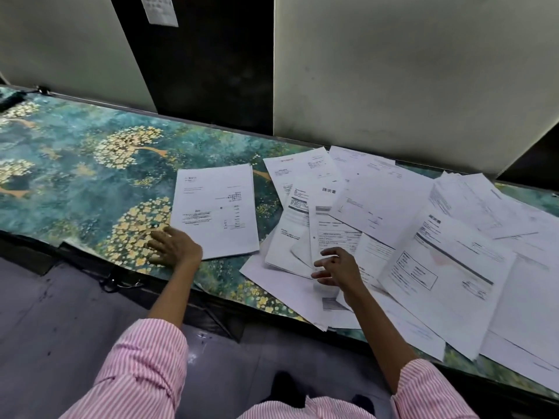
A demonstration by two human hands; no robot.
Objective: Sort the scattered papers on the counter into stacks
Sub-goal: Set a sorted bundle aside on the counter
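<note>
A single printed sheet (216, 208) lies apart on the patterned counter (75, 176), left of the main spread. My left hand (175, 247) rests flat on the counter with straight fingers, touching that sheet's lower left corner. To the right, several overlapping white papers (393, 225) are scattered across the counter, some hanging over its front edge. My right hand (335, 269) hovers over the left part of this spread with fingers loosely curled, holding nothing.
The counter has a teal cover with golden flower trees. Grey panels (408, 71) and a dark gap (208, 55) stand behind it. A small note (160, 9) hangs on the back wall. The floor (60, 328) lies below the counter's front edge.
</note>
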